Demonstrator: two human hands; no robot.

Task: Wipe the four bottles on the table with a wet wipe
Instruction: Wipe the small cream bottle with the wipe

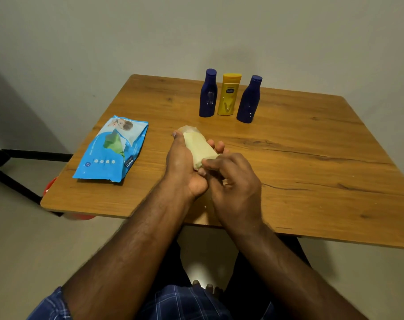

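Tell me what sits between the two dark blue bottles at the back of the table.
In the head view, a yellow bottle stands upright between the left blue bottle and the right blue bottle, set slightly farther back.

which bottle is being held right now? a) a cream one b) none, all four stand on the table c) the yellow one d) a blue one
a: the left hand grips the cream bottle while the right hand works at its end; two blue bottles and the yellow bottle stand at the back.
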